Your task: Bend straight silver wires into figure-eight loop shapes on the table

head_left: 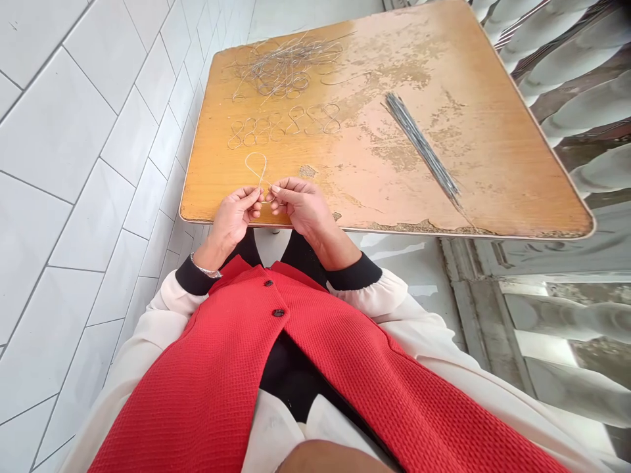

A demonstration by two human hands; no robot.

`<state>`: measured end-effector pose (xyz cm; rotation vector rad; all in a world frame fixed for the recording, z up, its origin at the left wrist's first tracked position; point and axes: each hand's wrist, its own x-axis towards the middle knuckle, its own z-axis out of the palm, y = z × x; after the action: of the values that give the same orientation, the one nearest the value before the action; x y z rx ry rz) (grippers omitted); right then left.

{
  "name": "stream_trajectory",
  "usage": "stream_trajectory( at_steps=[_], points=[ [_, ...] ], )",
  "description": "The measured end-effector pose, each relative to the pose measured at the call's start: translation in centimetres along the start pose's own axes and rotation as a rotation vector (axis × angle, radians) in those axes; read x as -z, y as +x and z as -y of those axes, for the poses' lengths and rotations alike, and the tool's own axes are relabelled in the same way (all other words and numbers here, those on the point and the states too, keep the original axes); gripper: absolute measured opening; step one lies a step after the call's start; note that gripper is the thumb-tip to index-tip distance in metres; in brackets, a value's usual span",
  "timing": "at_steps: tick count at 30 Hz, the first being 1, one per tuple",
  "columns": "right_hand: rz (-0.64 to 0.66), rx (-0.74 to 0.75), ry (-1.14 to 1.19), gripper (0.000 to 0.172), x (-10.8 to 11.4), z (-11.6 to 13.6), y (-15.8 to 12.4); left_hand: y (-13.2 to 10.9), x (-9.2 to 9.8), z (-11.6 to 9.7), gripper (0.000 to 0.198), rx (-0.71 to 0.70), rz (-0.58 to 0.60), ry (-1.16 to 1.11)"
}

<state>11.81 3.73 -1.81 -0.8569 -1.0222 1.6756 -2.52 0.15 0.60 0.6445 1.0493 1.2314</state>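
Note:
My left hand [233, 217] and my right hand [300, 207] sit at the near edge of a worn wooden tabletop [493, 164], their fingertips pinching the lower end of a thin bent wire loop [256, 167]. The loop rises from between my fingers, and its crossing is partly hidden by them. Farther up lies a row of several figure-eight wire pieces [284, 123]. Beyond that is a tangled heap of wire [286, 66]. To the right lies a bundle of straight grey wires [422, 144], well away from both hands.
A white tiled wall [73, 164] runs along the table's left side. Grey louvre slats [576, 85] stand to the right. The tabletop's veneer is peeling, with rough patches along its near edge. My red waistcoat and pale sleeves fill the bottom of the view.

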Motion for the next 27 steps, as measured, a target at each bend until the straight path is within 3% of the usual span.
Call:
stream_trajectory(
  at_steps=[10, 19, 27],
  points=[
    [-0.067, 0.119, -0.173, 0.025, -0.19, -0.21, 0.05, 0.04, 0.46, 0.03, 0.015, -0.021, -0.011, 0.043],
    [-0.049, 0.085, -0.177, 0.027, 0.13, 0.29, 0.00, 0.25, 0.73, -0.13, 0.016, -0.076, -0.017, 0.096],
    [-0.064, 0.076, -0.227, 0.030, -0.17, 0.74, 0.16, 0.22, 0.94, -0.15, 0.018, -0.035, 0.030, 0.099]
  ],
)
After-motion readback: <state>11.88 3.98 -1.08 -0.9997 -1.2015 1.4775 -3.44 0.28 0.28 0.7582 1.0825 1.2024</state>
